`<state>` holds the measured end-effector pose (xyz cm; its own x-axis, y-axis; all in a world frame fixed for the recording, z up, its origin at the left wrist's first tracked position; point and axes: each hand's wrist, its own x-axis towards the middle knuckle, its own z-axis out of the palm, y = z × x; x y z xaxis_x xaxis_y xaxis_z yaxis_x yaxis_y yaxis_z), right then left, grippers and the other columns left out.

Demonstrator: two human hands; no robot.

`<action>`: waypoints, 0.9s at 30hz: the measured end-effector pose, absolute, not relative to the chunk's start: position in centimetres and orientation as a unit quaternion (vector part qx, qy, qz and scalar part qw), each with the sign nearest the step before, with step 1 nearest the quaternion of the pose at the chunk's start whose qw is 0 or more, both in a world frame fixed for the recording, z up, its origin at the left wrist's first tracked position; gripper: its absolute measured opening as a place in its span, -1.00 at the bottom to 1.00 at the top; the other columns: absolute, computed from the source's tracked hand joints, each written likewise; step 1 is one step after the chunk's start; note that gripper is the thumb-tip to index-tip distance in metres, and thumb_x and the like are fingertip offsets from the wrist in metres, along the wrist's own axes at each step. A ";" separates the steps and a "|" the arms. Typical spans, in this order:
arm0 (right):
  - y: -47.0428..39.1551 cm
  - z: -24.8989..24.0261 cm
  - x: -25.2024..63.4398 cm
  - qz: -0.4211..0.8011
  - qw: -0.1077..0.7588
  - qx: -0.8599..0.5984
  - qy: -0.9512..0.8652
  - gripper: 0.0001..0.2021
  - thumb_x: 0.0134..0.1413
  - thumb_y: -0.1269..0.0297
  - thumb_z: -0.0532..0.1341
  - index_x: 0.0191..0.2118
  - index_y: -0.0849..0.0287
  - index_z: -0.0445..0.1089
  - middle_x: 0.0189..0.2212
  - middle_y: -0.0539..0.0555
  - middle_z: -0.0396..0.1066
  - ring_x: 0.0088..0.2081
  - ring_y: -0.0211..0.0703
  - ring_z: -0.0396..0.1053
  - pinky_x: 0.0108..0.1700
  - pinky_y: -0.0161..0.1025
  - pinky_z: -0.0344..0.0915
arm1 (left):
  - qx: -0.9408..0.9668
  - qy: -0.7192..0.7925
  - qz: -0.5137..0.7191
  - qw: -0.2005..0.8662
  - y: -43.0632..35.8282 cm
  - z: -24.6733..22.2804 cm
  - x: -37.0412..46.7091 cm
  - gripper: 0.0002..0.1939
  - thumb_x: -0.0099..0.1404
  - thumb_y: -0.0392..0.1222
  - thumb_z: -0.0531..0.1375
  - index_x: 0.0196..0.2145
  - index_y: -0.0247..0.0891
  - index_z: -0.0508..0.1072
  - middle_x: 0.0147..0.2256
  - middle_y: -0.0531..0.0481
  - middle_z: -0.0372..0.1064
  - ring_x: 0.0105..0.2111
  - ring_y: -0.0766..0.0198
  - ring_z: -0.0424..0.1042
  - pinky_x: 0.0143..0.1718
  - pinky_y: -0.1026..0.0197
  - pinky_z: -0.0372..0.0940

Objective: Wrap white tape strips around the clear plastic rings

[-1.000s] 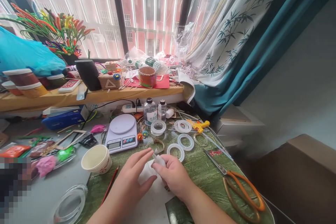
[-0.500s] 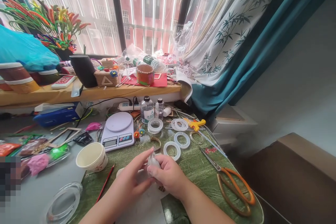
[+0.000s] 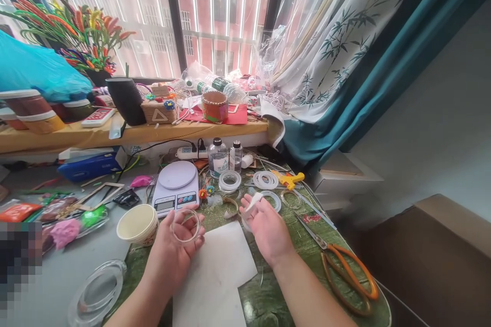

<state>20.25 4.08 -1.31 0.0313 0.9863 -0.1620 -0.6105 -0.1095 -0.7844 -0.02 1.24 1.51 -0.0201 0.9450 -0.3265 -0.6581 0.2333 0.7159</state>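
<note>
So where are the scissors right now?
In the head view, the scissors lie on the green table, to the right of the right hand and forearm, handles near the table's right edge.

The desk (image 3: 264, 294) is lit through the window (image 3: 222, 20), whose panes are partly washed out by glare; the wall (image 3: 452, 127) at right is left dim. The view's edges are stretched, and the lower-left corner is pixelated.

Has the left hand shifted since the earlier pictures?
Yes. Judged against the paper cup, the left hand has moved left, closer to the cup and away from the right hand.
</note>
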 end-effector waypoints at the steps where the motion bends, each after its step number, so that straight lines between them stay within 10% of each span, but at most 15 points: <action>1: 4.0 -1.3 20.3 0.651 0.611 -0.355 -0.277 -0.67 0.14 0.09 0.28 -0.02 0.09 0.47 0.07 0.20 0.46 0.18 0.11 0.39 0.15 0.05 0.39 | 0.174 0.406 0.596 0.671 1.2 1.6 0.0 -0.69 0.37 0.00 0.17 -0.06 -0.23 0.50 -0.31 -0.08 0.49 -0.44 0.23 0.48 -0.46 0.26 0.42; 19: 3.4 -3.3 19.8 0.204 0.528 -0.489 -0.663 -0.66 0.22 0.45 0.12 0.06 0.11 0.44 0.02 0.21 0.44 0.05 0.04 0.38 0.13 -0.02 0.31 | 0.252 0.405 0.584 0.656 0.1 1.5 0.6 -0.61 0.26 0.20 0.27 -0.39 -0.20 0.41 -0.49 0.07 0.36 -0.52 0.27 0.37 -0.63 0.32 0.23; 24: 5.3 -0.4 19.6 0.055 0.213 -0.441 -0.870 -0.51 0.14 0.61 0.12 0.09 0.03 0.49 0.26 0.18 0.30 0.26 0.11 0.18 0.22 0.04 0.14 | 0.220 0.400 0.553 0.697 0.5 1.1 0.0 -0.65 0.33 0.13 0.19 -0.33 -0.23 0.48 -0.47 0.01 0.46 -0.51 0.21 0.46 -0.59 0.28 0.30; 27: 6.8 1.6 19.1 0.001 0.014 -0.363 -0.932 -0.71 0.15 0.54 0.20 -0.08 0.14 0.55 0.07 0.25 0.47 0.17 0.17 0.27 0.12 0.04 0.16 | 0.190 0.403 0.567 0.693 0.6 0.9 -0.1 -0.71 0.39 -0.04 0.10 -0.15 -0.24 0.52 -0.28 -0.12 0.59 -0.35 0.12 0.58 -0.40 0.15 0.46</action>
